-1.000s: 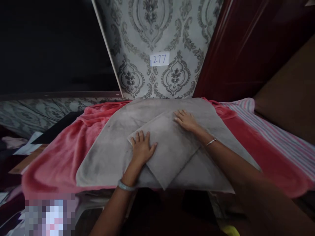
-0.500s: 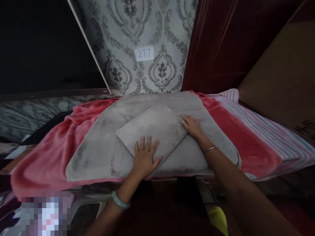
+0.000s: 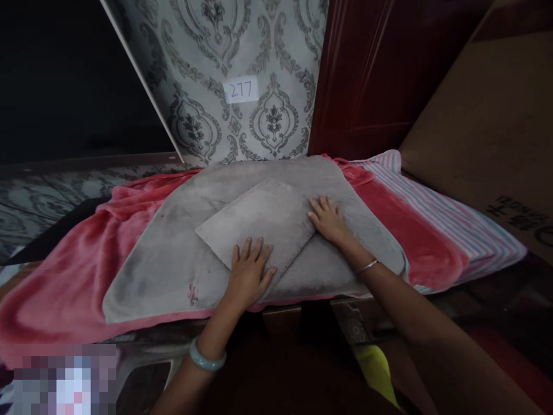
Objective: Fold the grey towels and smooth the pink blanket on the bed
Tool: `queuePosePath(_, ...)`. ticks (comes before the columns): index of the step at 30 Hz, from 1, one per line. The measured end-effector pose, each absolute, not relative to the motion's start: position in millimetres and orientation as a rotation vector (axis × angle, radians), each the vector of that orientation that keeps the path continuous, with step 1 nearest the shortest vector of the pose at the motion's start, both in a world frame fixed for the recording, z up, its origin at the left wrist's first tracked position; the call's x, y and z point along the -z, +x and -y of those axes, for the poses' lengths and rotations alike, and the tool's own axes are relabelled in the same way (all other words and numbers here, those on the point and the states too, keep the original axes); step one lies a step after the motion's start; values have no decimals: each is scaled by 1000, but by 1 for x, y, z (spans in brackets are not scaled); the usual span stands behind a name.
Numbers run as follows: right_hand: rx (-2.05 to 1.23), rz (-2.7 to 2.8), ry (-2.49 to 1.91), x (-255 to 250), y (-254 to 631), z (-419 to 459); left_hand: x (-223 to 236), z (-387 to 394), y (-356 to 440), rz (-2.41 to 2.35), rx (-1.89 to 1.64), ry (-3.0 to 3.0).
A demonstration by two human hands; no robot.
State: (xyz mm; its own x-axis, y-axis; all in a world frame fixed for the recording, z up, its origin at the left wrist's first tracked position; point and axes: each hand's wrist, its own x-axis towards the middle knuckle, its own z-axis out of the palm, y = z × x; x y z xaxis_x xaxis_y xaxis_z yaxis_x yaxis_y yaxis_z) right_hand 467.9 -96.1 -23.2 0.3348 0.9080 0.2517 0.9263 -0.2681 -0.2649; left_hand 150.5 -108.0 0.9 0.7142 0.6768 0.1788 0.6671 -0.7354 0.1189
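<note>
A smooth, grey plush four-cornered piece of cloth (image 3: 254, 216) lies flat and turned cornerwise in the middle of a larger grey plush cloth (image 3: 164, 259); whether the two are joined cannot be told. The left hand (image 3: 248, 276) rests on its near part, palm down, fingers spread and gripping nothing. The right hand (image 3: 329, 222) lies at its right corner, fingers likewise spread and loose, with no cloth pinched between them. A pale blue-green bangle (image 3: 207, 358) circles the left wrist, a thin silver bracelet (image 3: 367, 266) the right.

Under the larger cloth spreads a pinkish-red plush blanket (image 3: 64, 282), showing at left and right, with a pink, white and grey striped cloth (image 3: 436, 213) beyond it at far right. On the patterned grey wallpaper (image 3: 196, 34) at the far side is a white paper label (image 3: 241, 89) marked 277. A brown cardboard box (image 3: 488, 104) stands at right.
</note>
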Motion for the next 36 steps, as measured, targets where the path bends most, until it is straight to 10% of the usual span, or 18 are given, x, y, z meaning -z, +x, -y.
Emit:
queuePosePath(9,-265,1775,-1844,43,389,176,11,102,135,-1075,-709,2617)
queuePosePath(15,-735,922,-1455,46,399,194,5,57,97,-1129,-1371,1144)
queuePosePath(36,-1249,479,-971,38,378,181,-15,79,118,-816,-997,614)
